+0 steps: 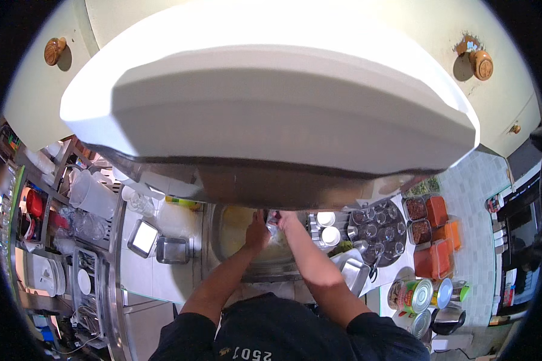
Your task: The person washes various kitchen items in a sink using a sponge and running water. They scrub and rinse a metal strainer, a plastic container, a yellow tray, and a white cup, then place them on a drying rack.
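Note:
My left hand (pixel 259 233) and my right hand (pixel 287 219) are close together over a metal sink (pixel 265 274). The fingers of both hands are bent around something between them; it shows only as a small dark reddish patch and a clear, shiny part below, too small to name. Pale yellowish shapes lie in the sink basin, left of my left hand. Two white cups (pixel 329 236) stand just right of my right forearm.
A large white and grey curved body (pixel 283 108) hangs low above the sink. Left on the counter are two metal trays (pixel 173 249). To the right stand a round tray with several glasses (pixel 376 231), orange-lidded containers (pixel 438 210) and cans (pixel 417 296). Racks with plates (pixel 55 277) line the far left.

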Demonstrator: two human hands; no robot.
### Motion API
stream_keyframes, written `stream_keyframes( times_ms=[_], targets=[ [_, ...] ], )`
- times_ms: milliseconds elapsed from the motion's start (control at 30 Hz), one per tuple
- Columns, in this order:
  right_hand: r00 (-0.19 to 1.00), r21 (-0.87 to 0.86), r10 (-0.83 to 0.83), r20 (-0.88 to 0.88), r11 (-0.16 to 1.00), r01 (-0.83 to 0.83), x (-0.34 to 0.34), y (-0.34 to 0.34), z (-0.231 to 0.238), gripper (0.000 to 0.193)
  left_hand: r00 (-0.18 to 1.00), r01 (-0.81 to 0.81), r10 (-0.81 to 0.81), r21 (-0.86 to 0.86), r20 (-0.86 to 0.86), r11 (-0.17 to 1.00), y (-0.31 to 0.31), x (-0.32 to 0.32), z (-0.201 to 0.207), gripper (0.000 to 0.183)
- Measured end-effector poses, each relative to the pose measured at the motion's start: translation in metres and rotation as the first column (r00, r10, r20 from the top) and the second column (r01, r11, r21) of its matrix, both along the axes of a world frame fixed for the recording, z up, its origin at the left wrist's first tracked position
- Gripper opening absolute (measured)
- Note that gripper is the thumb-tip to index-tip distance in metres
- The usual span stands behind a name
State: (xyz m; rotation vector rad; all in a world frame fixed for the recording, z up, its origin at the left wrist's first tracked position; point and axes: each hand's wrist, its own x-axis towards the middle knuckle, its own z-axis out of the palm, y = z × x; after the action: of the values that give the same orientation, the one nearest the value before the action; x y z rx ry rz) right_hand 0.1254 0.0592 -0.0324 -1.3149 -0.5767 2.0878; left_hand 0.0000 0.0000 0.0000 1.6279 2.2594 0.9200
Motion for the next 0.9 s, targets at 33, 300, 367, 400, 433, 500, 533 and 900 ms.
stream_keyframes(
  times_ms=[33, 300, 367, 400, 433, 500, 533, 900],
  targets=[
    [1.0, 0.0, 0.003, 0.001, 1.0, -0.003, -0.043, 0.059, 0.02, 0.047, 1.0, -0.002, 0.002, -0.014, 0.021, 1.0, 0.006, -0.001, 0.001, 0.052],
    [0.994, -0.099, 0.098, -0.054, 0.99, -0.103, -0.013, 0.074, 0.059, 0.031, 0.968, 0.181, -0.186, -0.042, -0.17, 0.983, 0.05, -0.029, 0.001, 0.041],
    [0.987, 0.016, -0.037, 0.154, 0.999, 0.035, -0.003, 0.068, 0.059, 0.036, 0.952, 0.205, -0.166, 0.135, -0.258, 0.969, 0.062, -0.028, 0.005, 0.044],
    [0.969, 0.092, -0.066, 0.237, 0.995, 0.045, 0.006, 0.062, 0.057, 0.035, 0.927, 0.277, -0.176, 0.288, -0.33, 0.917, 0.07, -0.03, 0.01, 0.045],
    [0.923, 0.14, -0.106, 0.369, 0.988, 0.057, 0.013, 0.056, 0.054, 0.035, 0.896, 0.363, -0.17, 0.456, -0.409, 0.813, 0.078, -0.031, 0.016, 0.045],
    [0.95, 0.16, -0.148, 0.276, 0.981, 0.107, 0.013, 0.041, 0.048, 0.03, 0.933, 0.351, -0.345, 0.043, -0.104, 0.935, 0.096, -0.025, 0.03, 0.047],
    [0.953, 0.126, -0.153, 0.262, 0.984, 0.124, 0.013, 0.034, 0.046, 0.029, 0.923, 0.38, -0.384, -0.087, -0.036, 0.921, 0.105, -0.022, 0.035, 0.047],
    [0.39, 0.523, -0.445, 0.806, 0.229, -0.821, 0.006, 0.023, -0.016, 0.028, 0.925, 0.311, -0.305, -0.01, -0.226, 0.95, 0.054, -0.086, 0.031, 0.048]
  ],
)
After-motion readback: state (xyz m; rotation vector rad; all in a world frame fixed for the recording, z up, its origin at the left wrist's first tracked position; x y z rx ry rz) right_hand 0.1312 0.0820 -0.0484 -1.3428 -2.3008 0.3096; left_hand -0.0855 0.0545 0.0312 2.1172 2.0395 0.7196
